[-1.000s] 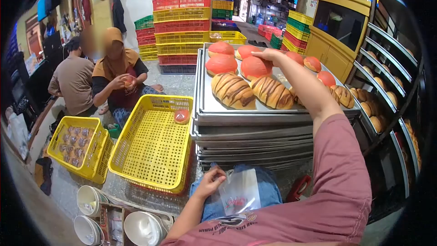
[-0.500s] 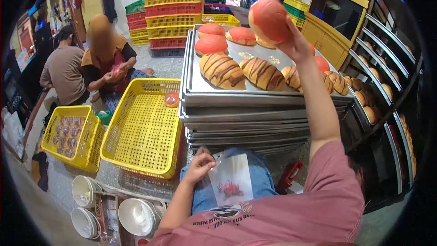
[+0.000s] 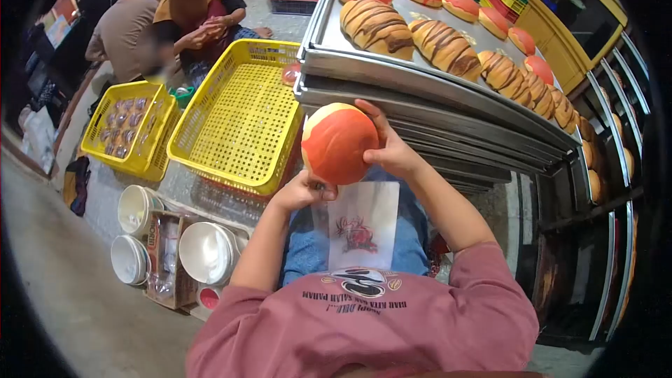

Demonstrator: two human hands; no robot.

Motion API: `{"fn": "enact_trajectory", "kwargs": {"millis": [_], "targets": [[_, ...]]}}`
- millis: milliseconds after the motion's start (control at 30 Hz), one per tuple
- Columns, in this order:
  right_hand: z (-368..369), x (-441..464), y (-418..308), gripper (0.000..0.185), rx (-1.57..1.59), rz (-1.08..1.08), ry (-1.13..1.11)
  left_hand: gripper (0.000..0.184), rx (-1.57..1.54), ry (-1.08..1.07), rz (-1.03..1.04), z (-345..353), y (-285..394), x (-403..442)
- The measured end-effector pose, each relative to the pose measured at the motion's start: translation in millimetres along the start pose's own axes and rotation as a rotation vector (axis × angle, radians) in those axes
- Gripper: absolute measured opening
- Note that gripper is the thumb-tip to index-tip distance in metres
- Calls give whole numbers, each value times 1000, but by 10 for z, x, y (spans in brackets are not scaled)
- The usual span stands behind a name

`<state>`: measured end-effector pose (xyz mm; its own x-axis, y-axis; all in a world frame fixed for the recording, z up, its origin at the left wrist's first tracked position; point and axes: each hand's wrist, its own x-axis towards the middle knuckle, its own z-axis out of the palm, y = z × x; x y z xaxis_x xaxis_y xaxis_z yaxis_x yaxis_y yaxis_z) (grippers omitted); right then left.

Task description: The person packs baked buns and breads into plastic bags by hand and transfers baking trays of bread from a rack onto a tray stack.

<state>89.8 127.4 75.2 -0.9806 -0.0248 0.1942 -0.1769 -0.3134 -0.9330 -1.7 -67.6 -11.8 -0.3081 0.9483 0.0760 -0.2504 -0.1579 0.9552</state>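
In my right hand (image 3: 393, 152) is a round bun (image 3: 341, 143) with a glossy red top and a pale edge, gripped with the thumb across its face. My left hand (image 3: 305, 192) is closed just under the bun's lower left side, at the top corner of a clear plastic bag (image 3: 360, 227) with a red print. The bag hangs flat over my lap, below the bun. Part of my left fingers is hidden behind the bun.
A metal tray (image 3: 323, 31) of red-topped and chocolate-striped buns tops a tray stack ahead. At left stand a yellow crate (image 3: 183, 150), a smaller crate (image 3: 140, 162) of wrapped buns and white bowls (image 3: 187, 241). Two people sit beyond. Racked trays (image 3: 616, 259) stand right.
My right hand has brought the red-topped bun down from above the tray to my left hand, over the bag. The view has tilted downward.
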Motion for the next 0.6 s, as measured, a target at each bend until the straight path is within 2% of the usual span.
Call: {"fn": "enact_trajectory", "kwargs": {"millis": [33,100,233,300,400,433,500,533,600], "targets": [[-105,44,72,91,3,-1,-10,28,5,9,3,-2,6,-23],[-217,113,148,91,-160,45,-89,9,-62,33,100,-18,18,-78],[-159,74,246,92,-134,95,-81,10,-25,95,12,-163,-64,-182],[-153,71,284,97,-223,123,-36,16,-87,200,337,-132,-40,-140],[-227,70,343,93,-393,149,-163,20,-98,225,279,-160,-55,-139],[-287,90,405,93,-390,153,-164,20,-71,260,271,-161,-62,-132],[-308,132,469,74,-239,195,-79,14,-93,223,310,-138,-59,-111],[-231,146,463,70,-240,99,-76,14,-79,240,300,-96,-34,-108],[-116,228,417,73,-362,132,-85,14,-63,256,292,-55,-7,-117]]}}
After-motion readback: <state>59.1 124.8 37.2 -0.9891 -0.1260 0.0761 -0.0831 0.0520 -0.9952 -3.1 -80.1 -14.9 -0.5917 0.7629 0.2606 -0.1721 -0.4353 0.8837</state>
